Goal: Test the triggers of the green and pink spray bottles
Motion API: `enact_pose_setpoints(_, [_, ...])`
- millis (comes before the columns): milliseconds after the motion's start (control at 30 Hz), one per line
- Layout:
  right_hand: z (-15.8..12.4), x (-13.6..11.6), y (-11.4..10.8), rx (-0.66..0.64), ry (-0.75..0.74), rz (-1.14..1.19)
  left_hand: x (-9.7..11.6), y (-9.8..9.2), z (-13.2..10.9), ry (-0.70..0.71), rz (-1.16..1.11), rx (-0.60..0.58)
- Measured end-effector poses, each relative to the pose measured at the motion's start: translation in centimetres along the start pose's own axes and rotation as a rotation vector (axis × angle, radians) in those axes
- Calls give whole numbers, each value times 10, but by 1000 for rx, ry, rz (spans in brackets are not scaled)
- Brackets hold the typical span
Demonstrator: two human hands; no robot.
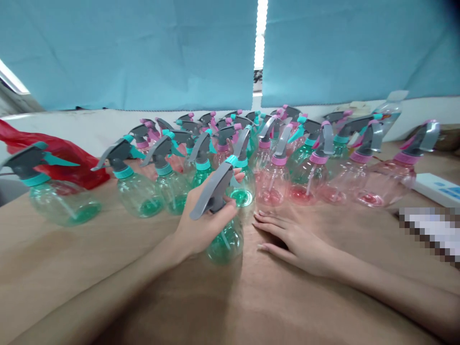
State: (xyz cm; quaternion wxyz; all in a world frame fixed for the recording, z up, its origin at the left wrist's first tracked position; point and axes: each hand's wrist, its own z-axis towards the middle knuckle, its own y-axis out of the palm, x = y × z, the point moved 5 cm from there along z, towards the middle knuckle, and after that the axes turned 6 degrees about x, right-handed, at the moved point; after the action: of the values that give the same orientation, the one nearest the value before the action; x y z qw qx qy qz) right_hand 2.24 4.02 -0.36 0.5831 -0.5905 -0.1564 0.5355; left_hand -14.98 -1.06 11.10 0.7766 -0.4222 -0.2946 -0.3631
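The green spray bottle (pixel 224 244), upright on the table (pixel 53 261), is clasped at its neck by the left hand (pixel 203 225). The right hand (pixel 294 239) is laid flat, empty. The trigger is best left unsqueezed.

red bag (pixel 53 153) far left | blue curtain (pixel 143 52) behind | white box (pixel 438 187) far right | pink spray bottles (pixel 312 179) mid-right

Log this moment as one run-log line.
left hand: gripping green spray bottle at neck | right hand: flat, open on table | behind: rows of green and pink spray bottles
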Motion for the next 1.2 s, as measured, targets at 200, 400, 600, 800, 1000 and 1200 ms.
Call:
enact_pose_setpoints(200, [1,0,-1,4,-9,-5,-2,0,0,-3,-6,33])
enact_pose_setpoints(400, [0,-1,-1,0,-9,-9,-4,-1,-1,-4,-26,58])
enact_pose_setpoints(600, [0,-1,-1,2,-9,-8,-3,-1,-1,-5,0,28])
enact_pose_setpoints(800, [0,1,0,-14,0,-34,5,0,0,-10,17,-10])
enact_pose_setpoints(1000, [0,1,0,-12,10,-28,10,-3,0,32,87,-24])
enact_pose_setpoints(1200, [0,0,-1,-15,13,-28,14,-4,0,62,80,-55])
